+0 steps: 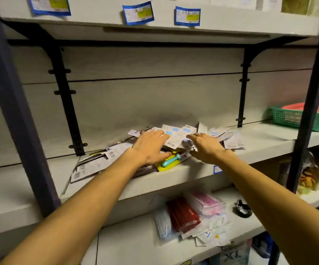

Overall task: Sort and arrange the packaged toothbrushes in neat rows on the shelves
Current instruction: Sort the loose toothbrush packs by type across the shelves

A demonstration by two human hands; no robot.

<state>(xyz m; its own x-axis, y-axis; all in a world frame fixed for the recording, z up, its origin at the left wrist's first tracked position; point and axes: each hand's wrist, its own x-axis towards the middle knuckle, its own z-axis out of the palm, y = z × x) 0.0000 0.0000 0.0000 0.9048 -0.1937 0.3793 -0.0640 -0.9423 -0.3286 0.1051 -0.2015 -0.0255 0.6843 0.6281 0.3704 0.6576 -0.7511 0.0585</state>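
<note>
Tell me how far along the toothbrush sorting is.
Nothing looks arranged yet: the packs lie in one loose, overlapping pile on the middle shelf. In hand: the left hand and right hand are spread flat on the pile, gripping nothing clearly. All the sorting and lining up into rows remains.

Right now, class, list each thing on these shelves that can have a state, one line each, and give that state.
toothbrush packs: loose overlapping heap, not in rows
yellow-backed pack: face up at shelf front, partly under left hand
left hand: flat, fingers spread on heap
right hand: flat, fingers spread on heap
green basket: upright, red item inside
red packets: piled loosely on lower shelf
price labels: stuck to the upper shelf edge
</note>
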